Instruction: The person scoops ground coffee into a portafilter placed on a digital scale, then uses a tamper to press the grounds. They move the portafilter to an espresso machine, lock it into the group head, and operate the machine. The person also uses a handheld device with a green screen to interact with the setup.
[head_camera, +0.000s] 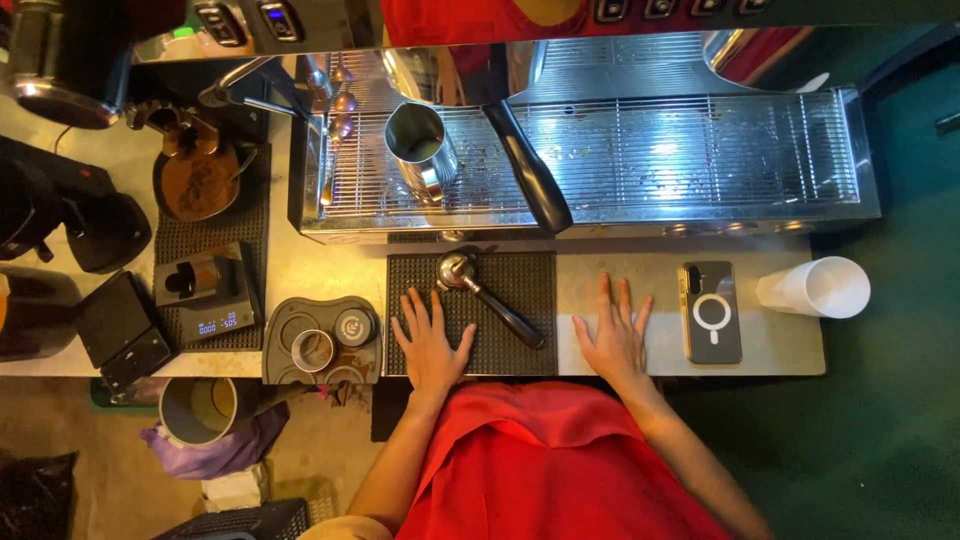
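Note:
My left hand (430, 342) lies flat, fingers spread, on a black rubber mat (520, 280). Just right of it on the mat rests a portafilter (487, 296), its metal basket toward the machine and its black handle pointing at me; the hand does not touch it. My right hand (612, 338) lies flat with fingers apart on the pale counter (650, 260) between the mat and a phone (711, 312). Neither hand holds anything.
An espresso machine's steel drip tray (600, 150) fills the back, with a metal milk jug (420, 145) and a mounted portafilter handle (530, 170). Left: tamping station (322, 338), small scale (208, 292), grinder (195, 170). A white paper cup (815, 288) lies right.

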